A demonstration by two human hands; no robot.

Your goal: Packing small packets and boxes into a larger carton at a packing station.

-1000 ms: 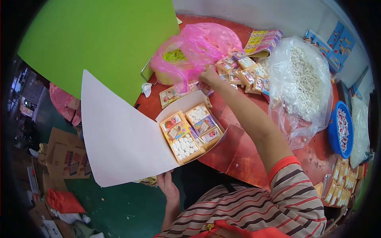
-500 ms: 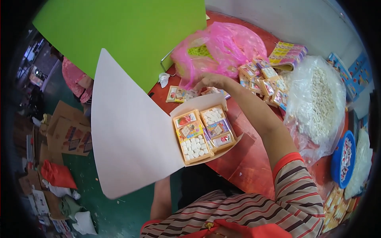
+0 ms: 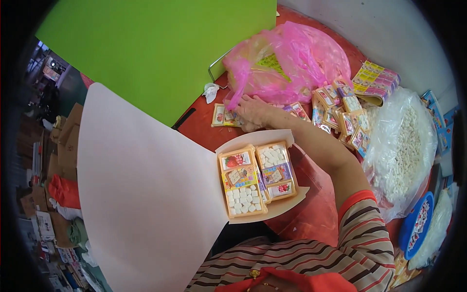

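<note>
My right hand [image 3: 254,112] reaches across the red table, its fingers apart over the right end of a flat snack pack [image 3: 220,117]. Closer to me is a white carton [image 3: 146,194] with a very large lid or panel spreading to the left. Two rows of snack trays sit in the carton. The left tray [image 3: 243,198] has white marshmallow-like pieces and a strawberry-printed packet; the right tray [image 3: 274,158] has similar white pieces and a purple band. My left hand is hidden, apparently behind the white panel.
A pink plastic bag [image 3: 306,53] with yellow-green contents lies at the back. To the right are a heap of snack packs [image 3: 340,114], printed sheets [image 3: 377,80], a clear bag of white pieces [image 3: 406,146] and a blue basin [image 3: 413,238]. A green board [image 3: 155,53] rises at the back left.
My right hand has come down onto the packs by the pink bag. The white panel has tilted and swung lower, and my left forearm has gone out of sight behind it.
</note>
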